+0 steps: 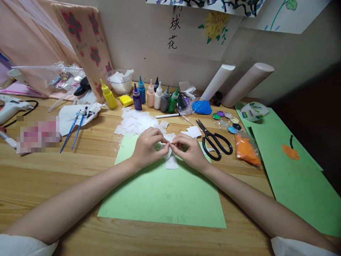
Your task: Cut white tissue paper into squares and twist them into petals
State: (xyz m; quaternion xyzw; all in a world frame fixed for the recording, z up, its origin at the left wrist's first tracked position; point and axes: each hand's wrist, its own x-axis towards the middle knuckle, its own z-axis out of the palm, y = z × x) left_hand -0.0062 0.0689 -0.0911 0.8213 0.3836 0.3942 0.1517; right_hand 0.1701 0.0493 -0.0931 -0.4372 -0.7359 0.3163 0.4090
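Observation:
My left hand (149, 147) and my right hand (190, 150) meet over the far part of a green paper sheet (162, 199). Thumb and forefinger of each hand pinch a small piece of white paper (168, 153) between them. Below the fingertips a white paper square (172, 164) lies on the green sheet. Beyond my left hand spreads a pile of white paper squares (135, 121). A few more white squares (194, 131) lie past my right hand, beside black-handled scissors (213, 138). My fingers partly hide the pinched paper.
Paint bottles (158, 96) line the back near the wall. Two blue brushes (77, 129) rest on white paper at the left, near a glue gun (14, 108). At the right are bagged orange clay (247, 149), a tape roll (254, 111) and more green sheets (298, 185).

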